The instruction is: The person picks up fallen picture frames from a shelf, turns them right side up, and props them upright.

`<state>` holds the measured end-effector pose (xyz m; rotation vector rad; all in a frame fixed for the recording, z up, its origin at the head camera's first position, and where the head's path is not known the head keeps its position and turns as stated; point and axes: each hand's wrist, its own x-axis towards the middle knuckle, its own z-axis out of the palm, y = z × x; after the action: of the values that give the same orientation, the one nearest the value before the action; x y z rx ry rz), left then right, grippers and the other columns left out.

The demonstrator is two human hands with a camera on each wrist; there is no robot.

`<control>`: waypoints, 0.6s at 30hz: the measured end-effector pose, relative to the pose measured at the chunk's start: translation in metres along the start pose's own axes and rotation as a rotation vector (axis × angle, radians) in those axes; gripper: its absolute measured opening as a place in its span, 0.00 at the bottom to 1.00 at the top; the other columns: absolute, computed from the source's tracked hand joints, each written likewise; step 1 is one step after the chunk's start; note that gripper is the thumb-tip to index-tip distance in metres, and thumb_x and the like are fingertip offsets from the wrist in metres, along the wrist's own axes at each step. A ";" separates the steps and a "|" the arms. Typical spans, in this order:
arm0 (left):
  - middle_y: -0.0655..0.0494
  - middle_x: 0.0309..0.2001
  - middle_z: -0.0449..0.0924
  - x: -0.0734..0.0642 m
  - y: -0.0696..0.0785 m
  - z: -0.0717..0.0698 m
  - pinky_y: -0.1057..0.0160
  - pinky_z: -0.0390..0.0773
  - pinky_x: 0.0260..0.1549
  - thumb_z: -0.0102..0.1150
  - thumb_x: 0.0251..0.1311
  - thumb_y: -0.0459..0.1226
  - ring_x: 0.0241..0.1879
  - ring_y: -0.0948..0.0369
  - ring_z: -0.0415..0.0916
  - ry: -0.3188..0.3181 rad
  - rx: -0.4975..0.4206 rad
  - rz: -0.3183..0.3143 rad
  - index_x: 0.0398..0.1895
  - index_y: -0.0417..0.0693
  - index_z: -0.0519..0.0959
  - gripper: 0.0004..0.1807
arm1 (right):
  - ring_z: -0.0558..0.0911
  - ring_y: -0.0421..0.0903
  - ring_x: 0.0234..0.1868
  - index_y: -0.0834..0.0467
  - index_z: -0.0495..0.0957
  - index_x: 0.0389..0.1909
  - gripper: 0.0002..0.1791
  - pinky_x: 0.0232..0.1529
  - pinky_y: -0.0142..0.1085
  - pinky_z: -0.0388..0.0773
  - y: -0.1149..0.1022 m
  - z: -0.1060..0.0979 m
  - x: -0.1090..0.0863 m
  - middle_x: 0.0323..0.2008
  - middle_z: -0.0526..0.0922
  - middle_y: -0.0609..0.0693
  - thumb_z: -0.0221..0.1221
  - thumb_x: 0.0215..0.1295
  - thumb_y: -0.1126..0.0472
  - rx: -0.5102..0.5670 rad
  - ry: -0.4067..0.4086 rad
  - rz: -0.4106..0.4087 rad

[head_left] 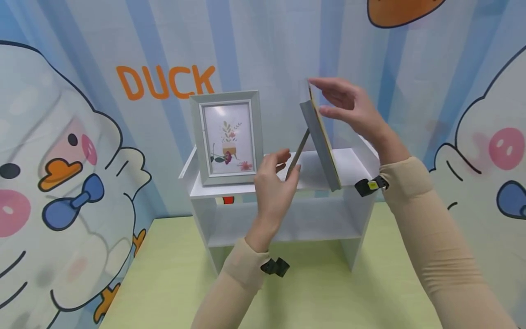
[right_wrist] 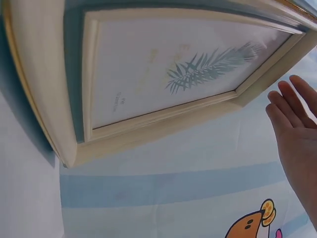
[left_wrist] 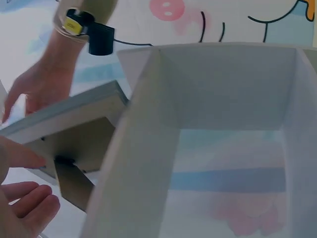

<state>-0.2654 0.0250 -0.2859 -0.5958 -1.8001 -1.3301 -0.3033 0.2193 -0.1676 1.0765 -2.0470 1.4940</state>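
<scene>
A photo frame [head_left: 320, 144] with a pale border stands on the white shelf [head_left: 281, 237], seen nearly edge-on and leaning. Its back, with a brown support leg [left_wrist: 73, 187], faces my left hand [head_left: 272, 189]. The left fingers are loosely bent around the leg, with a gap visible in the left wrist view. At the frame's upper edge is my right hand [head_left: 355, 107], thumb and fingers spread apart; whether the fingertips touch it I cannot tell. In the right wrist view the front shows a leaf print [right_wrist: 213, 72], and the right fingers are straight beside the border.
A second photo frame [head_left: 228, 178] with a potted-plant picture stands at the left of the shelf top. The shelf has low side walls and a lower board [head_left: 283, 219]. It stands on a yellow-green table [head_left: 312, 301] before a duck-patterned curtain [head_left: 283, 55].
</scene>
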 end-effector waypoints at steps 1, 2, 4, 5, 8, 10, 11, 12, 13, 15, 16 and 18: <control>0.47 0.43 0.81 0.002 0.004 0.000 0.69 0.81 0.45 0.67 0.52 0.32 0.45 0.57 0.79 0.006 -0.015 0.014 0.47 0.39 0.79 0.17 | 0.66 0.45 0.68 0.60 0.68 0.64 0.29 0.66 0.28 0.63 0.001 -0.001 -0.001 0.66 0.69 0.53 0.61 0.60 0.64 0.006 0.027 0.031; 0.47 0.44 0.81 0.005 0.008 0.001 0.69 0.80 0.46 0.67 0.53 0.33 0.46 0.57 0.79 0.009 -0.032 0.021 0.49 0.39 0.79 0.19 | 0.67 0.44 0.68 0.59 0.68 0.65 0.29 0.65 0.27 0.65 0.002 -0.003 -0.002 0.66 0.69 0.53 0.60 0.62 0.63 0.005 0.055 0.067; 0.48 0.45 0.81 0.011 0.016 0.002 0.70 0.79 0.47 0.68 0.53 0.36 0.47 0.59 0.78 0.012 -0.055 0.036 0.51 0.40 0.78 0.21 | 0.68 0.44 0.67 0.57 0.67 0.65 0.28 0.63 0.28 0.68 0.005 -0.006 -0.003 0.67 0.69 0.52 0.59 0.64 0.60 -0.047 0.098 0.145; 0.48 0.45 0.81 0.013 0.019 0.003 0.71 0.79 0.48 0.68 0.53 0.37 0.47 0.60 0.78 0.014 -0.064 0.042 0.52 0.40 0.78 0.22 | 0.68 0.44 0.67 0.57 0.66 0.66 0.29 0.64 0.30 0.68 0.006 -0.007 -0.003 0.67 0.68 0.52 0.58 0.65 0.58 -0.085 0.108 0.184; 0.48 0.45 0.80 0.021 0.030 0.007 0.71 0.78 0.48 0.69 0.53 0.39 0.47 0.61 0.77 0.015 -0.078 0.051 0.52 0.40 0.77 0.24 | 0.67 0.47 0.68 0.56 0.63 0.68 0.31 0.67 0.39 0.66 0.010 -0.009 -0.003 0.68 0.66 0.53 0.57 0.66 0.53 -0.203 0.097 0.299; 0.47 0.44 0.80 0.025 0.036 0.010 0.71 0.79 0.48 0.69 0.52 0.39 0.46 0.59 0.77 0.020 -0.084 0.051 0.52 0.40 0.77 0.24 | 0.67 0.49 0.68 0.56 0.61 0.69 0.32 0.68 0.45 0.64 0.012 -0.009 -0.001 0.68 0.65 0.55 0.55 0.67 0.51 -0.266 0.075 0.371; 0.47 0.44 0.79 0.027 0.038 0.012 0.71 0.79 0.47 0.69 0.52 0.40 0.46 0.59 0.77 0.023 -0.084 0.048 0.52 0.39 0.77 0.25 | 0.66 0.50 0.68 0.57 0.60 0.70 0.32 0.68 0.47 0.63 0.014 -0.009 0.000 0.69 0.64 0.56 0.54 0.68 0.51 -0.292 0.062 0.408; 0.46 0.43 0.79 0.028 0.040 0.014 0.70 0.79 0.47 0.70 0.52 0.39 0.45 0.57 0.77 0.026 -0.088 0.047 0.52 0.38 0.77 0.25 | 0.66 0.51 0.68 0.57 0.59 0.70 0.32 0.68 0.48 0.63 0.015 -0.009 0.001 0.69 0.64 0.57 0.53 0.69 0.51 -0.314 0.049 0.443; 0.46 0.43 0.79 0.030 0.042 0.016 0.71 0.79 0.46 0.70 0.52 0.39 0.45 0.57 0.77 0.028 -0.085 0.043 0.51 0.38 0.77 0.25 | 0.65 0.52 0.68 0.58 0.58 0.70 0.32 0.68 0.49 0.62 0.017 -0.009 0.002 0.69 0.64 0.58 0.53 0.69 0.51 -0.328 0.038 0.477; 0.46 0.42 0.79 0.031 0.045 0.020 0.70 0.80 0.45 0.70 0.51 0.39 0.44 0.57 0.78 0.033 -0.081 0.037 0.50 0.38 0.77 0.24 | 0.64 0.54 0.69 0.59 0.58 0.70 0.31 0.69 0.50 0.61 0.020 -0.008 0.004 0.69 0.64 0.58 0.51 0.70 0.52 -0.353 0.016 0.544; 0.47 0.42 0.78 0.032 0.046 0.021 0.70 0.80 0.45 0.70 0.51 0.39 0.44 0.56 0.78 0.034 -0.077 0.033 0.50 0.38 0.77 0.24 | 0.64 0.54 0.69 0.59 0.58 0.70 0.31 0.69 0.50 0.61 0.023 -0.007 0.005 0.69 0.64 0.59 0.51 0.70 0.52 -0.366 0.005 0.573; 0.47 0.41 0.78 0.033 0.046 0.024 0.71 0.80 0.44 0.70 0.51 0.39 0.43 0.57 0.78 0.036 -0.065 0.028 0.49 0.38 0.77 0.23 | 0.63 0.55 0.69 0.59 0.57 0.71 0.31 0.69 0.52 0.61 0.027 -0.006 0.008 0.69 0.64 0.59 0.50 0.71 0.52 -0.382 -0.014 0.621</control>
<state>-0.2567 0.0604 -0.2359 -0.6260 -1.7188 -1.3765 -0.3298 0.2259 -0.1772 0.3111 -2.6800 1.2446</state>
